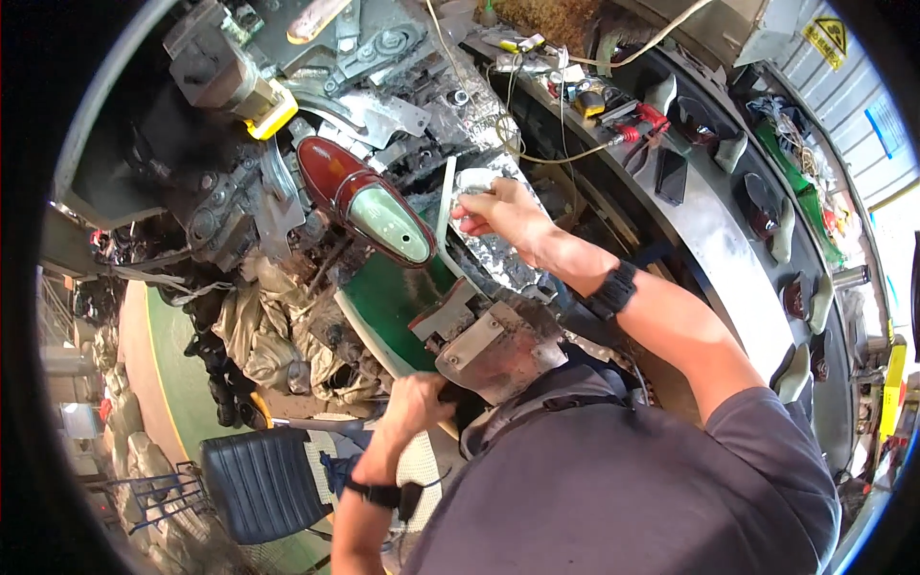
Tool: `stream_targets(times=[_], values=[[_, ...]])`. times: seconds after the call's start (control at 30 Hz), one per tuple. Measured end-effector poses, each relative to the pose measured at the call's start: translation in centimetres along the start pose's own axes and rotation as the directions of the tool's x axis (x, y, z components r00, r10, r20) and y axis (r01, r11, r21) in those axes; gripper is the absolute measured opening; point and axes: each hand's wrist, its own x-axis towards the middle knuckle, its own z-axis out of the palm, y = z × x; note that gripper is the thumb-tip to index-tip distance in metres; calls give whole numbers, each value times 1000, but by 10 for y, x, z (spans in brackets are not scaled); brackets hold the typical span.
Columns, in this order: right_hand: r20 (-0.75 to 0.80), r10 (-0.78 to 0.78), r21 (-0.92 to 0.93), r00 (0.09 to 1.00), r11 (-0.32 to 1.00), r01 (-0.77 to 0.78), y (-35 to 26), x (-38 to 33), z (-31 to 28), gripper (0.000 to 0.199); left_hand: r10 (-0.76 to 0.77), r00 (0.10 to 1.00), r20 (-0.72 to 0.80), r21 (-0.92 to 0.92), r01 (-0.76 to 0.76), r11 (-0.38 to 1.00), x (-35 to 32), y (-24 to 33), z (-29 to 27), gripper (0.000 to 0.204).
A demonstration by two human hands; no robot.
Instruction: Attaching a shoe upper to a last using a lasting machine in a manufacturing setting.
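Note:
A glossy red-brown shoe upper [328,172] sits on a pale green last [383,222], clamped sole up among the metal parts of a machine [383,125]. My right hand [503,218] is closed, just right of the shoe's heel end, beside a thin pale rod [446,206]. Whitish material [484,180] shows at its fingers; I cannot tell whether the hand holds it. Lower down, my left hand [419,404] is curled near the worn metal plate [484,350] in front of my body. What its fingers grip, if anything, is hidden.
On the right, a curved conveyor [709,240] carries several dark shoes with pale lasts and a black phone [671,176]. A red air tool [640,125] lies at its far end. A black chair [259,484] stands at lower left, near crumpled beige cloth [273,326]. Cables hang across the back.

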Motion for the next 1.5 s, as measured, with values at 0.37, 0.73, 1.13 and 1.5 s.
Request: stream_targets(times=[0.37,0.73,1.13,1.5], values=[[702,164,116,693,934,-339,-7,-126,21,97,-121,459,-880,-431,-879,-201,-68,50,-174,56],[109,-278,144,954,954,262,-100,-240,-65,86,-353,930,-100,-978,-157,-137,122,164,-166,36],[-291,-347,144,891,905,399,-57,-370,-252,87,590,723,358,-864,497,-85,284,335,54,47],[-423,-340,156,840,886,437,-25,-482,-423,88,723,561,403,-860,502,90,373,520,152,49]])
